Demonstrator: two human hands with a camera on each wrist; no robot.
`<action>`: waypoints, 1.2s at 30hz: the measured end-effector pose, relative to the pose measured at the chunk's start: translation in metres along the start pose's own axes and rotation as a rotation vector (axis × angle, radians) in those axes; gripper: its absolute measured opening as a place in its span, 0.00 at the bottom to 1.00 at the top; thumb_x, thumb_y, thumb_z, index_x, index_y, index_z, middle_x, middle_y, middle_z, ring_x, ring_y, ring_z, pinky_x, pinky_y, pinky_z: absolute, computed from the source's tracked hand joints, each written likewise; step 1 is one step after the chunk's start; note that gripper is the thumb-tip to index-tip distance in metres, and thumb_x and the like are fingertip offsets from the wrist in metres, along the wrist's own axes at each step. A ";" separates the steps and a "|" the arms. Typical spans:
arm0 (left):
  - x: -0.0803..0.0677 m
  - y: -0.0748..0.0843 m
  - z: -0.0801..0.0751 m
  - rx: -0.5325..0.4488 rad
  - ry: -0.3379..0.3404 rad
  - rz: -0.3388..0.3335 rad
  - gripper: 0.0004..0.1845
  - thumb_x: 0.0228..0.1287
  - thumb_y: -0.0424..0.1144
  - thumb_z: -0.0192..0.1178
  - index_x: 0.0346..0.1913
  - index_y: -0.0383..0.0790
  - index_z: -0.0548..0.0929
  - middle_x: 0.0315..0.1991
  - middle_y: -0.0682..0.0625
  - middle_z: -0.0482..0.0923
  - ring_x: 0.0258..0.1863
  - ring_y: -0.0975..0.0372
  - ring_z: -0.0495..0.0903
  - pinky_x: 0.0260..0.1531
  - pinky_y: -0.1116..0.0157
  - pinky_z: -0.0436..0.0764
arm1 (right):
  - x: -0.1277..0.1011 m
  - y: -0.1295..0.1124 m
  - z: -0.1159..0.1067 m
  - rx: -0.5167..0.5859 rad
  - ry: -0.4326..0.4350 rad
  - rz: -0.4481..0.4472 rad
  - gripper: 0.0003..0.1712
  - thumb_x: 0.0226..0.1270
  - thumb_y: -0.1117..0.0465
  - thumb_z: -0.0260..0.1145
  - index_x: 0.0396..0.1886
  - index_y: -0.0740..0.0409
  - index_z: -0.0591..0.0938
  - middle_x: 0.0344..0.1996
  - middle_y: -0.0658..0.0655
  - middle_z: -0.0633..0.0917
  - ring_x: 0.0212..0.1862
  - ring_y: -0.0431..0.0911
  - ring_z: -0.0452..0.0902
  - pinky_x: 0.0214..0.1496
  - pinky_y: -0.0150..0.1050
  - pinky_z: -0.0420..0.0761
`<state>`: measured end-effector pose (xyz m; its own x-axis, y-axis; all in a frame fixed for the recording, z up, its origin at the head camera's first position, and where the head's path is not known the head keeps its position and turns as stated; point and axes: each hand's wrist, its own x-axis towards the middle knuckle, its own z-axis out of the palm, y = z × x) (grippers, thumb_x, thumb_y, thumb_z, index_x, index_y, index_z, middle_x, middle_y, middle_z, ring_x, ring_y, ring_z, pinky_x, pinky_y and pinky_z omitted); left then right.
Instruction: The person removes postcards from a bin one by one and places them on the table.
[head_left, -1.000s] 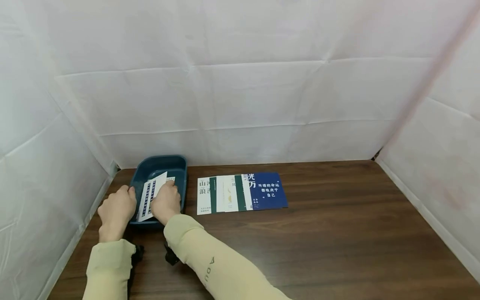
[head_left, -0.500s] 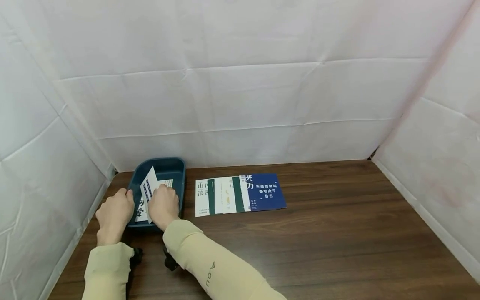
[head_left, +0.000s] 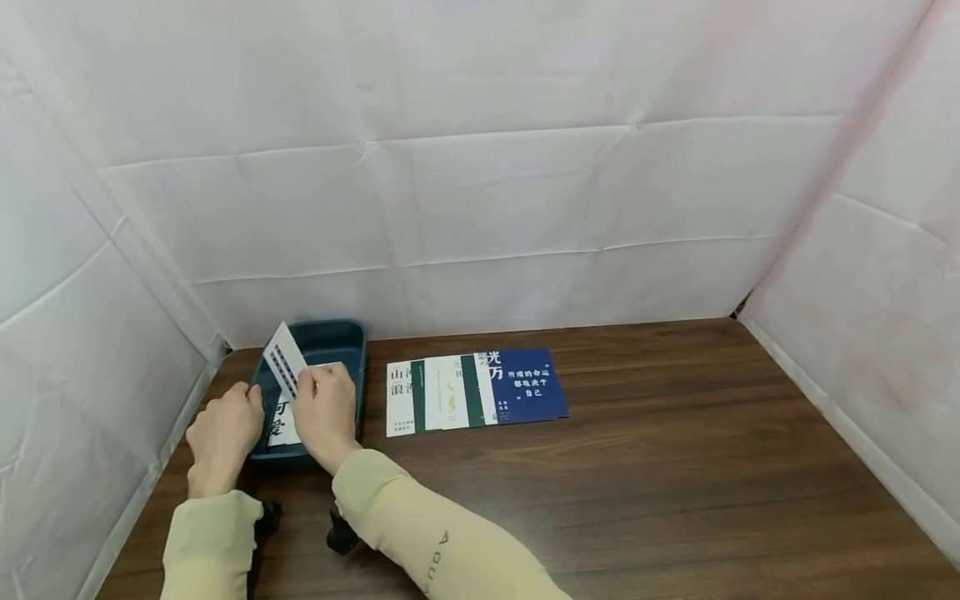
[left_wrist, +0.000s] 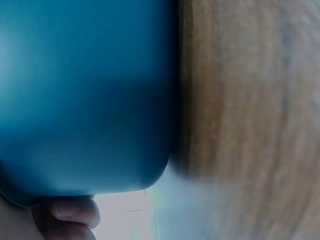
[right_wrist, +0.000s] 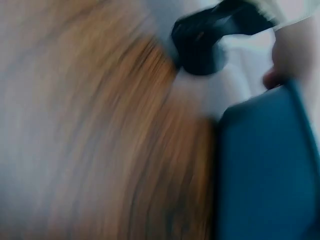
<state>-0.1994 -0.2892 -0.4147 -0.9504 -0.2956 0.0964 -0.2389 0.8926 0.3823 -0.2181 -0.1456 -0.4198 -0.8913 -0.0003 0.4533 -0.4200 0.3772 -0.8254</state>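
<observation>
A person's right hand (head_left: 324, 408) pinches a white card with dark stripes (head_left: 285, 367) over a dark teal tray (head_left: 352, 350), the card tilted up on its edge above the tray's near-left part. The fingers (head_left: 315, 382) curl round the card's lower right edge, thumb side hidden from the head view. Beneath it, inside the tray, lies another white card with large black characters (head_left: 279, 421), partly covered by the hand.

The left hand (head_left: 217, 433) grips the tray's left rim, its fingers bent over the edge; the left wrist view shows a fingertip (left_wrist: 75, 212) tucked under the tray's blue wall (left_wrist: 85, 100), which rests against the brown wooden surface (left_wrist: 240, 100). The right wrist view is blurred, showing only the tray's corner (right_wrist: 265, 165), wood grain and a black strap (right_wrist: 210, 37).

The tray sits at the far-left corner of the surface (head_left: 637, 483), close to the white fabric backdrop (head_left: 480, 167) that encloses it on three sides. Just to the tray's right, apart from it, a row of overlapping cards (head_left: 442, 392) is fanned flat on the surface: white and green ones at the left, and a dark blue card with white characters (head_left: 528, 390) at the right end. Both arms wear pale yellow sleeves (head_left: 420, 533), with black wrist mounts (head_left: 341, 533) below them.
</observation>
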 end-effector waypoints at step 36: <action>0.001 -0.007 -0.007 0.016 -0.046 -0.057 0.26 0.79 0.46 0.35 0.62 0.25 0.68 0.53 0.21 0.71 0.42 0.29 0.74 0.36 0.36 0.71 | 0.054 0.100 -0.255 0.359 0.050 0.551 0.10 0.65 0.62 0.66 0.37 0.68 0.86 0.30 0.58 0.85 0.28 0.44 0.81 0.31 0.35 0.78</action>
<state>-0.1974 -0.2986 -0.4113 -0.9434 -0.3302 0.0320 -0.2955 0.8802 0.3713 -0.2650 0.1277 -0.3916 -0.9868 0.1508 -0.0598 0.0570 -0.0228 -0.9981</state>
